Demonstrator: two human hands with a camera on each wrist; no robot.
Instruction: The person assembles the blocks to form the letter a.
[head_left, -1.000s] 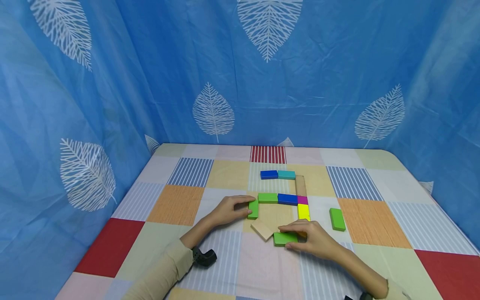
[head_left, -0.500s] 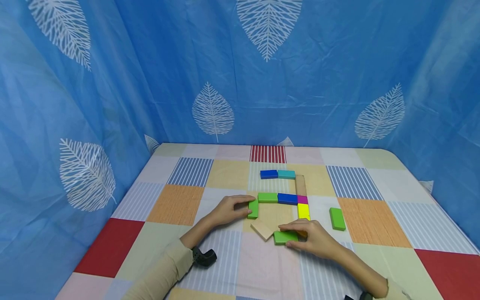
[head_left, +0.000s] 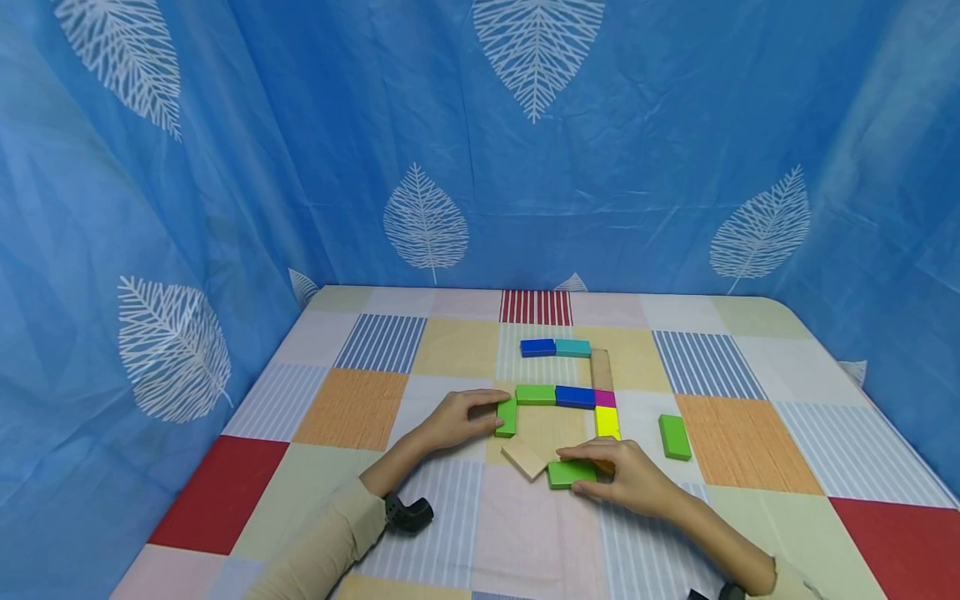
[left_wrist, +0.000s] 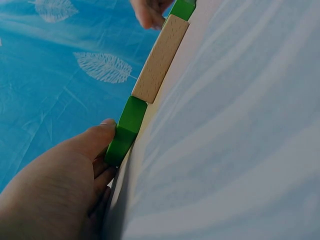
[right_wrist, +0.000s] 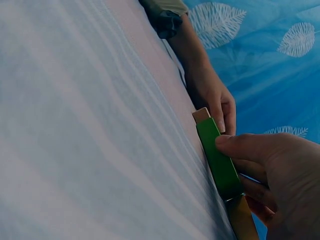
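In the head view my left hand (head_left: pixel 459 419) holds a green block (head_left: pixel 506 418) between thumb and fingers at the left of a block outline. My right hand (head_left: pixel 630 475) pinches another green block (head_left: pixel 570 476) at the near side; in the right wrist view the thumb lies on this green block (right_wrist: pixel 220 162). Between the two stands a slanted plain wooden block (head_left: pixel 523 459). In the left wrist view this wooden block (left_wrist: pixel 161 59) appears to meet both green blocks. Under my right fingers an orange-yellow block (right_wrist: pixel 241 217) is mostly hidden from the head camera.
A green block (head_left: pixel 536 395), blue block (head_left: pixel 575 398), magenta block (head_left: pixel 604 399) and yellow block (head_left: pixel 607 422) continue the outline. Behind are a wooden block (head_left: pixel 602 370), blue block (head_left: pixel 537 348) and teal block (head_left: pixel 573 348). A loose green block (head_left: pixel 675 437) lies right on the patchwork tablecloth (head_left: pixel 757 446).
The green block in my right hand has shifted very slightly away from me. My left hand and the other blocks stay in place.
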